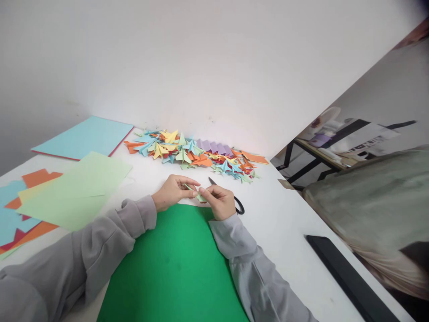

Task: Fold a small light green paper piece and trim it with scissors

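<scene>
A small piece of light green folded paper (201,197) is pinched between both hands, above the far end of a green sheet (174,268). My left hand (174,191) closes its thumb and fingers on the paper's left side. From the right, my right hand (221,202) grips its other side, fingers curled. How the paper is folded is partly hidden by the fingers. Scissors with a black handle (240,206) lie just beyond my right hand, partly covered by it. Behind the hands spreads a pile of folded paper planes (182,154) in several colours.
Light green sheets (77,188) overlap coloured paper scraps (10,197) at the left. A light blue sheet (83,136) lies at the back left against the wall. Purple pleated paper (214,146) sits by the pile. A long black object (348,277) lies near the table's right edge.
</scene>
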### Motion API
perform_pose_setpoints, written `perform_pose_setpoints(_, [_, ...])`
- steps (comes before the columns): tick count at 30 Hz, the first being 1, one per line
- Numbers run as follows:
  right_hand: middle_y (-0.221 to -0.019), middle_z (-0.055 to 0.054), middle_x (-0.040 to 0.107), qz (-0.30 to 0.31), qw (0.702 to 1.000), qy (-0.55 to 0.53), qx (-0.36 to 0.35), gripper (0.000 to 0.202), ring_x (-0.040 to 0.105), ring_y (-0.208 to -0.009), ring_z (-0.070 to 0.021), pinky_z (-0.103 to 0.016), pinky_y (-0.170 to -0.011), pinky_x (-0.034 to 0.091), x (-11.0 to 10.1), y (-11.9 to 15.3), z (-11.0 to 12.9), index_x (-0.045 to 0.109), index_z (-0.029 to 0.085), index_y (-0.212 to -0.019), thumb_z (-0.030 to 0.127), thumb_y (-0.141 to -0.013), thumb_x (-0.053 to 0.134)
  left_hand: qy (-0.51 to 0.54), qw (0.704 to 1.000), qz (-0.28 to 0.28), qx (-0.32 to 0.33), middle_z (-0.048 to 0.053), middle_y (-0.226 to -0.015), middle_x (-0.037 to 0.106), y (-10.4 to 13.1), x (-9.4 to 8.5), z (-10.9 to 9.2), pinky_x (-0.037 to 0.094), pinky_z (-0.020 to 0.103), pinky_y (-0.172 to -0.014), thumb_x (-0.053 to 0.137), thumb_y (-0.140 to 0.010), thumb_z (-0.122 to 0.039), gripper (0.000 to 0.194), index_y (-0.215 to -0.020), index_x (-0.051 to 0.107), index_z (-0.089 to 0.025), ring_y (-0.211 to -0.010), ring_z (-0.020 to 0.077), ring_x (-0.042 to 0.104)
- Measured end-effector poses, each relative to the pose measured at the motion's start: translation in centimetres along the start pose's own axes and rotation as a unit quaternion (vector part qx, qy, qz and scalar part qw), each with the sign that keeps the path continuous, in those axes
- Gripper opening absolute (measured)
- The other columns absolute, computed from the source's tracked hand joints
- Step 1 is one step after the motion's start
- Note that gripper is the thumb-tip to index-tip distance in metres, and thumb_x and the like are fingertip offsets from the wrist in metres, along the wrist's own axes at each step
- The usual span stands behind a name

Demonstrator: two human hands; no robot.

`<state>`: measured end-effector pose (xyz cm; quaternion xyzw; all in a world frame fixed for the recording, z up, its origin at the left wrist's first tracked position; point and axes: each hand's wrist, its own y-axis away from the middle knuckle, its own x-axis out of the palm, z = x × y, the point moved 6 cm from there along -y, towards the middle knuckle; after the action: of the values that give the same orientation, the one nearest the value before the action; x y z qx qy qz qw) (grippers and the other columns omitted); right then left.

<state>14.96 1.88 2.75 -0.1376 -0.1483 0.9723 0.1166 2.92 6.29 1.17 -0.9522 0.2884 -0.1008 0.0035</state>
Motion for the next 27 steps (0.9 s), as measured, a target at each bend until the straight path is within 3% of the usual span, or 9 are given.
perform_pose_setpoints(13, [-0.042,0.003,0.052,0.004,1.000,0.014,0.003,0.028,0.044,-0.042,-0.0103,-0.023,-0.044,0.035,-0.1,0.0,0.0,0.057,0.017,-0.049,0.038,-0.067,0.061,-0.002,1.000,0.002,0.006,0.002,-0.064,0.061,-0.1,0.0,0.0,0.045,0.023,-0.058,0.070,-0.052,-0.017,0.033,-0.084,0.064,-0.011,-0.057,0.0096,0.056])
perform_pose_setpoints(19, [-0.047,0.001,0.056,-0.002,1.000,0.012,0.002,0.035,0.050,-0.046,-0.0123,-0.024,-0.047,0.041,-0.2,-0.3,-0.2,0.058,0.018,-0.049,0.044,-0.072,0.053,-0.009,1.000,0.000,0.009,0.002,-0.063,0.060,0.0,0.0,-0.2,0.045,0.024,-0.055,0.070,-0.053,-0.019,0.033,-0.085,0.064,-0.009,-0.053,0.0096,0.055])
perform_pose_setpoints(27, [-0.047,0.001,0.052,-0.029,0.997,-0.046,0.058,0.037,0.049,-0.041,-0.0117,-0.024,-0.039,0.044,0.0,-0.3,-1.0,0.055,0.017,-0.049,0.049,-0.066,0.056,-0.002,1.000,-0.015,-0.001,0.003,-0.066,0.062,0.0,0.0,-0.4,0.048,0.025,-0.057,0.070,-0.054,-0.023,0.037,-0.088,0.063,-0.010,-0.054,0.0112,0.058])
